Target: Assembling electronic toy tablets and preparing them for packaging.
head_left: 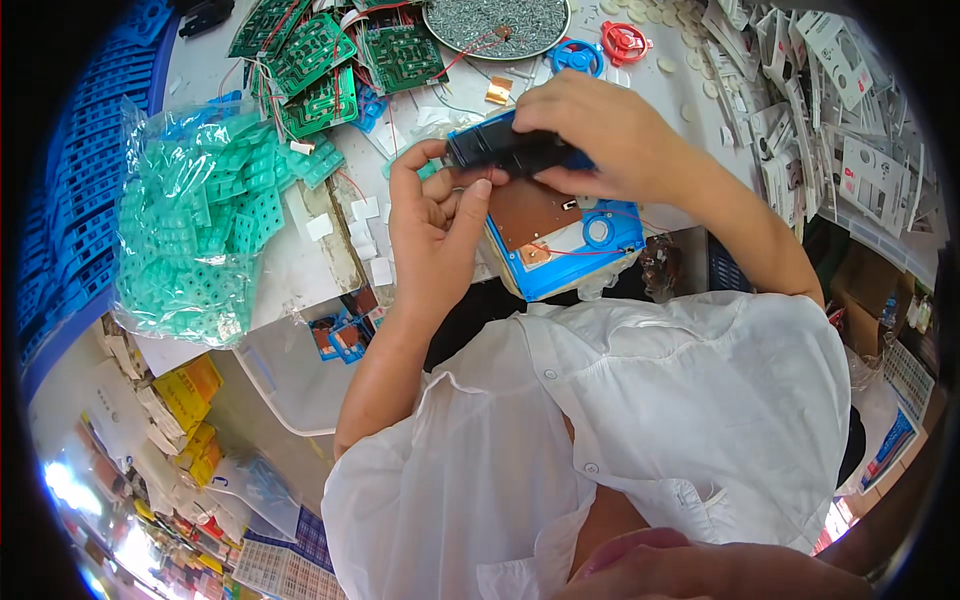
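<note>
A black plastic part, long and boxy, is held up over a blue plastic housing. My right hand grips it from above and at its right end, with the thumb underneath. At its left end, my left hand has curled fingers against it, the thumb close to a thin red wire. The housing lies open below my hands, with a brown circuit board inside and a round ring at its lower right. Another red wire crosses the housing. My fingers partly hide the black part.
Green circuit boards with wires are heaped at the far left, beside a bag of turquoise pads. A round tray of small metal pieces stands at the back. Blue and red rings lie nearby. White printed cards crowd the right.
</note>
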The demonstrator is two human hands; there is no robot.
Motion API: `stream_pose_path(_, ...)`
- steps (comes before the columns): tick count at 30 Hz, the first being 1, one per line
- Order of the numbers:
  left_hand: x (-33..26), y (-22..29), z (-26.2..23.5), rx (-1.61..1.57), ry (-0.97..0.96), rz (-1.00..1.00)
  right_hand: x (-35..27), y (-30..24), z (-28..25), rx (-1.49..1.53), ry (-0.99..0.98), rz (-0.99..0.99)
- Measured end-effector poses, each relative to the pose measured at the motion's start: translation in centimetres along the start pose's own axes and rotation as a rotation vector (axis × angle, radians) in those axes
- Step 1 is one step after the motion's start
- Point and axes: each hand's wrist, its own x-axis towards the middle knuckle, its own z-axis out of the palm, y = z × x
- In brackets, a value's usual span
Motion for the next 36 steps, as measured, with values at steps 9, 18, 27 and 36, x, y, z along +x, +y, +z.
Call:
stream_pose_path(9,-1.2,-0.8,0.0,0.683,-0.069,0.320,1.8,0.2,-4.4,0.172,-0.258,0.191)
stream_pose_path(18,-0.5,-1.7,0.2,0.967,-0.037,0.649,0.9,-0.1,-2.6,-0.122,-0.166,0.076)
stream_pose_path(27,-0.6,-2.3,0.2,0.986,-0.004,0.708,-0.2,-0.8,-1.9,-0.115,-0.027,0.053)
stream_pose_path(36,-0.8,-2.4,0.3,1.004,0.017,0.708,-0.2,-0.7,-1.5,-0.251,-0.019,0.000)
